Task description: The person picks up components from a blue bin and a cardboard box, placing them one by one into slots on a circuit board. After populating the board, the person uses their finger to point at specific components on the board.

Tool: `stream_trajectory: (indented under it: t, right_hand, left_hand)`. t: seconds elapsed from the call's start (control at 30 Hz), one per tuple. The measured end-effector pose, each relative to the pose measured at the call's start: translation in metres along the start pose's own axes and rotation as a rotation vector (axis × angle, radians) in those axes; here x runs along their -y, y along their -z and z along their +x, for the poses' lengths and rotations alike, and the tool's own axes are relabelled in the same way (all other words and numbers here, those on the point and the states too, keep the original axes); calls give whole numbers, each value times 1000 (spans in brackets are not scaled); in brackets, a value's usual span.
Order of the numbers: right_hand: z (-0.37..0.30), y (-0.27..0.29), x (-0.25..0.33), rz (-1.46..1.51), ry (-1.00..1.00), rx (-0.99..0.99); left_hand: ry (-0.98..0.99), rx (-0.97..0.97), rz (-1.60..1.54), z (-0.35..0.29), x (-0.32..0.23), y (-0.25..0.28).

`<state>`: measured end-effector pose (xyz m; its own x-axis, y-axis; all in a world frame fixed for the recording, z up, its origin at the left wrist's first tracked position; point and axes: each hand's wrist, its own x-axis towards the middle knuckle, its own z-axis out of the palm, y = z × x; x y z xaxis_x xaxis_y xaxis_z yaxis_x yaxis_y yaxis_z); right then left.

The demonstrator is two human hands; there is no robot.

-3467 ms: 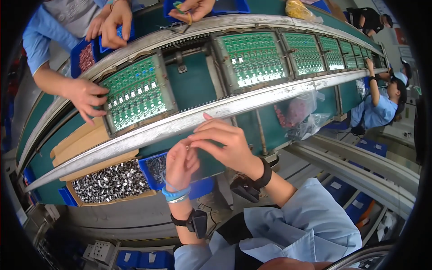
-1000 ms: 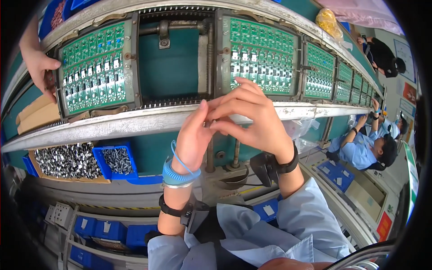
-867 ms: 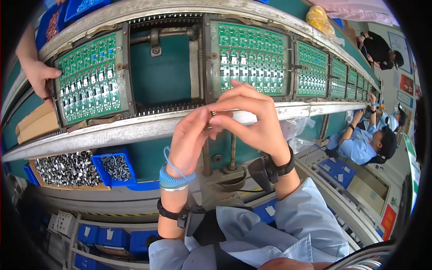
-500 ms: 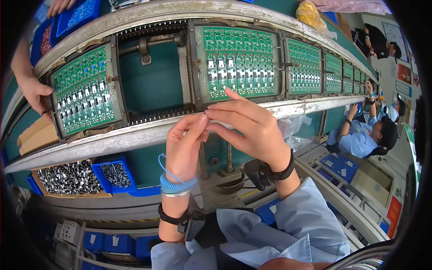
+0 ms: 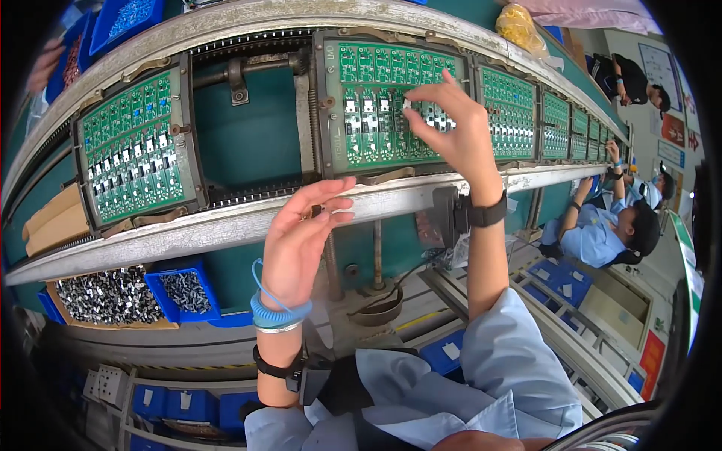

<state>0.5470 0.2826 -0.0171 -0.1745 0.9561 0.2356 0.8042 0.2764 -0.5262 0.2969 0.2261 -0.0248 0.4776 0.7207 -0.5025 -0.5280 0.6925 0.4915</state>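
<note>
Overlapping the circuit panel (image 5: pixel 380 84), the right hand (image 5: pixel 465 128) partly hides it.

A head-worn fisheye looks down on circuit boards (image 5: pixel 383 129), seemingly close.

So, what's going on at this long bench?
A person is working bare-handed over a framed green circuit board. The right hand pinches a small pale part at the board, beside similar ones in a row. The left hand, near the metal rail, loosely holds small dark parts. Farther right, a co-worker in light blue is beside the same rail.
</note>
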Motion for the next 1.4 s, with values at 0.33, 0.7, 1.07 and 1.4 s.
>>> stream_trajectory:
  t: [0.33,0.7,1.07,1.4]
  right_hand:
    - [4,-10,-7,-86,-13,84]
    - [2,-8,-6,-73,-23,106]
    - [1,-9,-7,-77,-28,104]
    - [1,-10,-8,-84,-30,125]
  left_hand:
    - [12,40,-75,-1,-5,10]
    - [-22,42,-127,-3,-4,11]
    - [-35,57,-130,-2,-2,12]
    - [-28,57,-141,-2,-2,14]
